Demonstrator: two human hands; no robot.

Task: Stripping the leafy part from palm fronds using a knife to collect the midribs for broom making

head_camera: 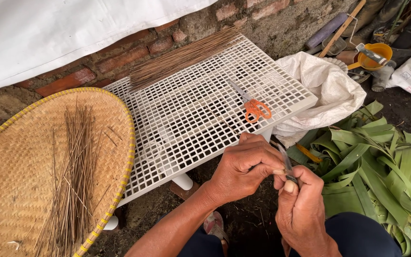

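Observation:
My left hand (246, 166) is curled in front of the white grid table's near edge, pinching a thin stick against a small knife blade (285, 161). My right hand (303, 207) grips the knife's handle just below, thumb up beside the blade. Both hands touch at the fingertips. Orange-handled scissors (255, 108) lie on the white grid table (181, 119), above my hands.
A round woven tray (20, 162) with several thin brown sticks (72, 176) lies at left. A bundle of long sticks (181, 57) rests on the table's far edge by a brick wall. Green leaves (381, 166) are heaped at right, behind them a white sack (329, 90) and an orange scoop (376, 54).

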